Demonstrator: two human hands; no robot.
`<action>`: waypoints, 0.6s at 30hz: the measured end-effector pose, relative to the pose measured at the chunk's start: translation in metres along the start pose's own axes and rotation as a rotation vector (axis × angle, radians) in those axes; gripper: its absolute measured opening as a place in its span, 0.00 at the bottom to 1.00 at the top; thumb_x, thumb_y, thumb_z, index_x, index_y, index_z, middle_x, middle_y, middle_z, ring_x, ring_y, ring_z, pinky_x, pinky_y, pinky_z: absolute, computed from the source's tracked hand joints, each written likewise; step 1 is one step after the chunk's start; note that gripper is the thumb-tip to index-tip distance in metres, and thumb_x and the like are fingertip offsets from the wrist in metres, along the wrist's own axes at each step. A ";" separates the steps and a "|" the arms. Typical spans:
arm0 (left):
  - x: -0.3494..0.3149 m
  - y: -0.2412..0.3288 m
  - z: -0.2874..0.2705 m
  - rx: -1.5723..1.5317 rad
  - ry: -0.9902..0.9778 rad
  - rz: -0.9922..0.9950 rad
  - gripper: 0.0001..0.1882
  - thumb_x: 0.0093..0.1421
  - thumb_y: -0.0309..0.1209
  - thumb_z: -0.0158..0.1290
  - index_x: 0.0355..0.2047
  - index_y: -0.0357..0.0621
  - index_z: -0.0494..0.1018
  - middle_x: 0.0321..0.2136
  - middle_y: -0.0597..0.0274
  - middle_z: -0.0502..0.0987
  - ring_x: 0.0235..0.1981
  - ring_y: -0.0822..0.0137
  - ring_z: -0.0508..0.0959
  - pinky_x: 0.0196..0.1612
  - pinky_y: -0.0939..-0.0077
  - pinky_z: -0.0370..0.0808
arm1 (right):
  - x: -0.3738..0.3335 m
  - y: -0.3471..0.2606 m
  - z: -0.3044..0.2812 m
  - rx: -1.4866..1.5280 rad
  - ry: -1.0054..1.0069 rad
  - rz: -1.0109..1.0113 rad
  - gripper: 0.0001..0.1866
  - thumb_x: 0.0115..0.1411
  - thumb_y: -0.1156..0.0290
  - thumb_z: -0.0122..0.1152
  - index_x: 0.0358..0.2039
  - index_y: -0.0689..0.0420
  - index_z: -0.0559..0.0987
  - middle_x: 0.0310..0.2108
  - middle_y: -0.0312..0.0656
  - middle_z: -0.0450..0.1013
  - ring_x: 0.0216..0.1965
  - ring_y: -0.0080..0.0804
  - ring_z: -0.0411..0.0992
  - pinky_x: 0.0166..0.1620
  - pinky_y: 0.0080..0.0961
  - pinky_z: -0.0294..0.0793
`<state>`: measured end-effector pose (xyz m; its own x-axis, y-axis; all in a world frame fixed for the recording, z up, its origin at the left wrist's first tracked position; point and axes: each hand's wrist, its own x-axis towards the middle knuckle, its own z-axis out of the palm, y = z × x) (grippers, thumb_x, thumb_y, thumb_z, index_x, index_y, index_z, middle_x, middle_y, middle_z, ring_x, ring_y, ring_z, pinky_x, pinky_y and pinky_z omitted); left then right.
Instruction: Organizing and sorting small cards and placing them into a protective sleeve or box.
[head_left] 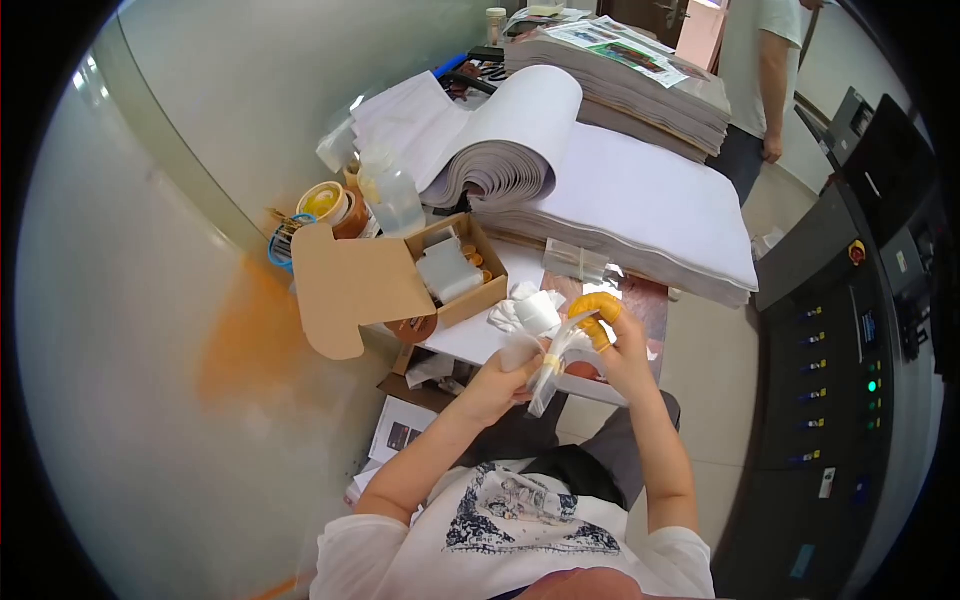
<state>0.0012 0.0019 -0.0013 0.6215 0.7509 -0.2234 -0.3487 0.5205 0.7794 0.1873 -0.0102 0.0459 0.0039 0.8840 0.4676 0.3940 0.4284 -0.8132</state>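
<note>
My left hand [497, 388] is closed round a banded bundle of clear plastic sleeves [546, 382], held above my lap at the table's near edge. A pale yellow band wraps the bundle's middle. My right hand [622, 345] wears yellow finger covers [596, 305] and pinches the bundle's upper end. Just beyond the hands, a white roll [537, 313] rests against crumpled white tissue [503, 316]. Farther back lies a second bundle of clear plastic [575, 261]. To the left, an open cardboard box [478, 309] holds a grey packet [447, 270] and small orange-yellow pieces.
Behind the box stand a translucent bottle [392, 195] and a yellow-lined tub [322, 202]. Thick white sheets [650, 200] and a large paper roll [520, 130] fill the back. A dark control cabinet [815, 380] is on the right. Another person [765, 80] stands at the back right.
</note>
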 end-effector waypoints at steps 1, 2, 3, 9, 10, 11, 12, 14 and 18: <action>0.002 0.000 0.000 -0.020 0.011 -0.003 0.14 0.61 0.34 0.51 0.46 0.46 0.69 0.24 0.76 0.69 0.19 0.86 0.63 0.19 0.92 0.55 | 0.001 0.000 0.000 -0.012 0.008 -0.002 0.13 0.50 0.87 0.54 0.36 0.61 0.74 0.35 0.43 0.73 0.35 0.36 0.72 0.40 0.25 0.71; 0.002 0.001 -0.001 -0.016 0.007 -0.005 0.14 0.61 0.34 0.51 0.46 0.46 0.69 0.24 0.76 0.69 0.19 0.86 0.63 0.19 0.92 0.55 | 0.002 -0.001 0.000 -0.013 0.014 -0.003 0.13 0.50 0.87 0.54 0.36 0.61 0.74 0.35 0.43 0.73 0.35 0.36 0.72 0.40 0.25 0.71; 0.002 0.003 -0.002 -0.028 0.007 -0.015 0.14 0.61 0.34 0.51 0.46 0.45 0.69 0.26 0.74 0.71 0.22 0.85 0.67 0.22 0.91 0.60 | 0.003 -0.003 -0.001 -0.011 0.011 0.004 0.13 0.49 0.87 0.54 0.36 0.61 0.74 0.35 0.43 0.73 0.35 0.36 0.72 0.40 0.25 0.71; 0.002 0.009 0.002 -0.159 -0.038 -0.026 0.17 0.61 0.34 0.50 0.49 0.43 0.67 0.38 0.67 0.74 0.35 0.77 0.75 0.34 0.83 0.72 | 0.009 -0.002 -0.002 -0.028 0.019 0.028 0.12 0.51 0.87 0.52 0.37 0.61 0.74 0.35 0.42 0.73 0.35 0.34 0.72 0.39 0.24 0.71; 0.003 0.007 -0.001 -0.172 -0.067 0.007 0.18 0.61 0.35 0.48 0.50 0.44 0.66 0.40 0.64 0.74 0.36 0.73 0.76 0.36 0.79 0.73 | 0.009 -0.001 -0.002 -0.011 0.030 0.046 0.12 0.52 0.86 0.51 0.37 0.61 0.74 0.35 0.42 0.73 0.35 0.33 0.73 0.39 0.23 0.72; 0.004 0.006 -0.002 -0.170 -0.069 0.007 0.18 0.61 0.35 0.48 0.50 0.44 0.66 0.40 0.64 0.74 0.36 0.73 0.76 0.36 0.79 0.73 | 0.010 0.000 -0.002 -0.012 0.032 0.045 0.12 0.52 0.86 0.51 0.37 0.61 0.74 0.35 0.42 0.73 0.35 0.33 0.73 0.39 0.23 0.72; 0.005 0.006 -0.002 -0.313 -0.134 -0.023 0.18 0.62 0.36 0.47 0.50 0.43 0.65 0.40 0.65 0.74 0.36 0.74 0.75 0.36 0.81 0.73 | 0.010 0.001 -0.001 0.049 0.046 0.119 0.12 0.53 0.86 0.51 0.38 0.61 0.74 0.35 0.42 0.73 0.35 0.31 0.73 0.38 0.22 0.72; 0.010 0.002 -0.008 -0.454 -0.204 -0.053 0.18 0.63 0.36 0.46 0.50 0.42 0.65 0.39 0.66 0.74 0.37 0.75 0.75 0.37 0.82 0.73 | 0.011 0.008 -0.001 0.107 0.063 0.191 0.11 0.55 0.85 0.51 0.39 0.61 0.74 0.35 0.41 0.73 0.35 0.28 0.73 0.38 0.22 0.72; 0.008 -0.002 -0.017 -0.579 -0.397 -0.078 0.14 0.64 0.36 0.43 0.45 0.43 0.67 0.35 0.65 0.73 0.33 0.73 0.75 0.32 0.80 0.72 | 0.024 0.025 -0.026 0.113 0.245 0.310 0.11 0.57 0.82 0.51 0.42 0.63 0.74 0.34 0.41 0.73 0.34 0.25 0.72 0.37 0.19 0.72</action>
<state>-0.0049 0.0135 -0.0145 0.8304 0.5549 0.0506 -0.5414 0.7822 0.3083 0.2210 0.0174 0.0455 0.3311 0.9093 0.2522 0.2367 0.1787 -0.9550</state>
